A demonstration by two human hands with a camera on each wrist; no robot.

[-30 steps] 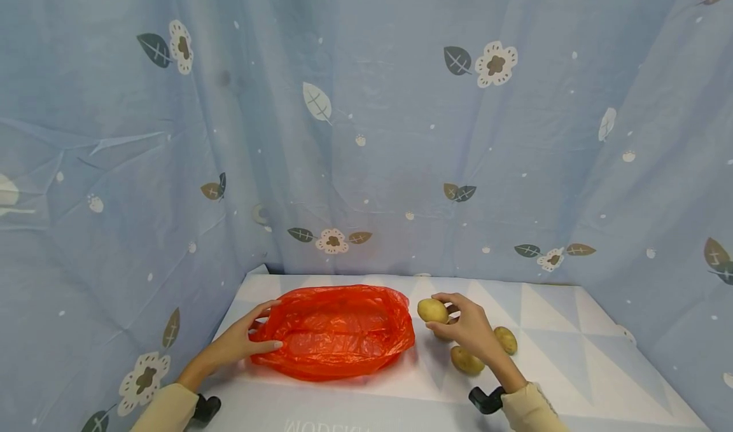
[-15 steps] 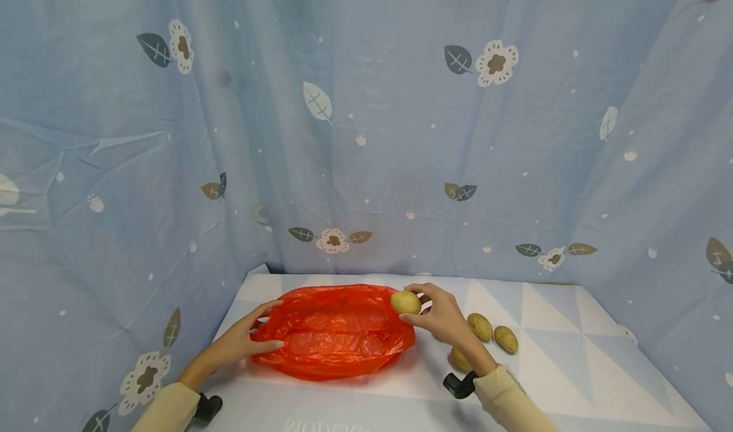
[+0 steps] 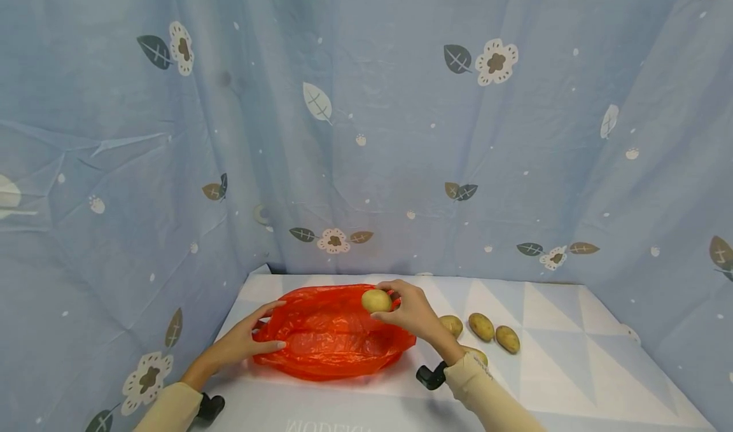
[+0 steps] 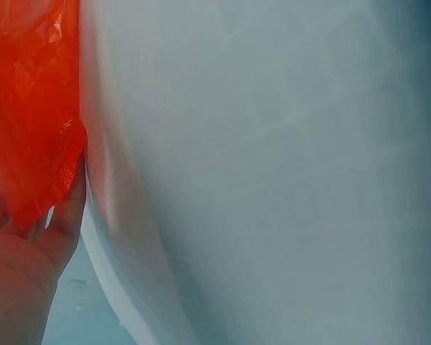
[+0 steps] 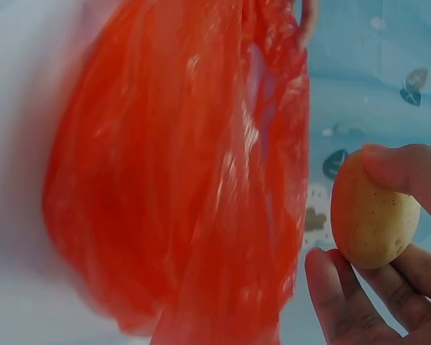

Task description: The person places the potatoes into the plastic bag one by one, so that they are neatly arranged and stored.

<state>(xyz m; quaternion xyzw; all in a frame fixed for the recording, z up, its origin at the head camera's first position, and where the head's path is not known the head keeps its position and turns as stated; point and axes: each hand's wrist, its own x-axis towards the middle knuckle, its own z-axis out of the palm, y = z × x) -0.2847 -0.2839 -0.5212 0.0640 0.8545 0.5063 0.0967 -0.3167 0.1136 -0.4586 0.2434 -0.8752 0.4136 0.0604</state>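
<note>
A red plastic bag (image 3: 326, 355) lies on the table with its mouth spread wide. My left hand (image 3: 237, 341) holds the bag's left side, thumb on the near part of the rim and fingers toward the far part; the left wrist view shows the fingers around the bag's edge. Over the right part of the opening, my right hand (image 3: 413, 309) pinches a yellow potato (image 5: 373, 212) between thumb and fingers. In the right wrist view the potato is beside the bag's rim, apart from it. The bag's bottom is mostly hidden by its folds.
Several more potatoes (image 3: 481, 326) rest on the table to the right of the bag, one partly behind the right wrist. The table (image 3: 555, 381) has a white cloth with pale triangles. A blue patterned curtain (image 3: 389, 133) closes off the back and sides.
My right hand has carried the potato leftward from the table's right part to above the bag's mouth, uncovering potatoes behind it. The left hand and the bag have stayed in place.
</note>
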